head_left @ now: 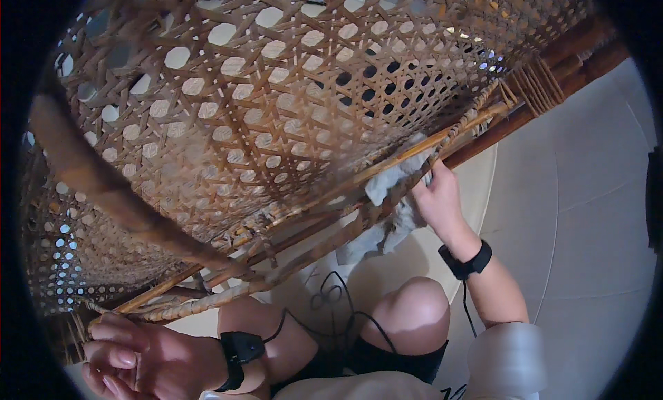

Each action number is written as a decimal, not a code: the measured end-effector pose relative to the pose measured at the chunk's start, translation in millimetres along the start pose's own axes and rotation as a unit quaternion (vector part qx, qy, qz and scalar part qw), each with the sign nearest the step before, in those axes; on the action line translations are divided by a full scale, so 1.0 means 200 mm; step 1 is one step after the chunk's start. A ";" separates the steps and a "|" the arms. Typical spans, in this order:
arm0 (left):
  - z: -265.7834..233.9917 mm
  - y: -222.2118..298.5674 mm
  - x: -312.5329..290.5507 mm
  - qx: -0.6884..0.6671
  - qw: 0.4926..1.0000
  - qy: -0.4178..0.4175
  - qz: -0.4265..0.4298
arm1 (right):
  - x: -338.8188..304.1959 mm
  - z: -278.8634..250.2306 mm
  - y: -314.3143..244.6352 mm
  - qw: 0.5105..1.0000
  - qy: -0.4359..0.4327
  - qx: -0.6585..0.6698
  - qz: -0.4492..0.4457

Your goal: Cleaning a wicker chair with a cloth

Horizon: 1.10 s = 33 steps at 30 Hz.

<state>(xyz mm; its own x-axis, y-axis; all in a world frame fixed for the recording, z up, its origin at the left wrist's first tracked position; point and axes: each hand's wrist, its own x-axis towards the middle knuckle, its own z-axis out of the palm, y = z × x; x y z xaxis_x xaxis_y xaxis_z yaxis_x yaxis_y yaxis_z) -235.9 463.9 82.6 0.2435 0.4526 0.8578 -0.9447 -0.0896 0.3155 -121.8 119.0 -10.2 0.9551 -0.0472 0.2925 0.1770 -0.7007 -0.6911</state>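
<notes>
A brown rattan piece of furniture, seemingly a chair, fills the upper view with its open-weave cane panel [242,110]. Along the panel's lower edge runs a wrapped rattan frame [297,262]. My right hand [442,200] closes on a crumpled whitish cloth [390,227] against this frame; its fingertips are partly hidden behind the rods. At the lower left, my left hand [145,355] is turned palm up beside the frame's end, touching or nearly touching it. Its fingers curl loosely and sit apart, with nothing visible in them.
A thick curved rattan rod [117,193] crosses the left side. My bent knees [414,310] are below the frame. Between them lies a dark looped thing resembling scissors [328,296], near a black cable [376,324]. A pale padded surface [587,193] spreads at right. Both wrists wear black bands.
</notes>
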 end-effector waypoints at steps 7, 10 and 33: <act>0.02 0.00 0.00 0.049 0.998 0.032 0.011 | 0.16 0.00 0.01 0.978 -0.085 -0.171 0.090; 0.01 0.00 0.00 0.043 0.998 0.046 0.010 | 0.14 0.01 0.08 0.983 -0.081 -0.159 0.039; 0.44 -0.11 -0.24 0.106 0.834 -0.529 -0.114 | -0.17 -0.33 0.15 0.937 -0.184 0.279 0.102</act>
<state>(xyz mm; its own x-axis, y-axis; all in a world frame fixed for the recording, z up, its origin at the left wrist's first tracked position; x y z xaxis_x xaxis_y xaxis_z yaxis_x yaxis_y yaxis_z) -208.2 366.0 70.5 0.5744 -0.5479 0.6081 -0.8150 -0.3137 0.4872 -164.8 52.7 3.0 0.9817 0.1803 -0.0607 -0.0203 -0.2181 -0.9757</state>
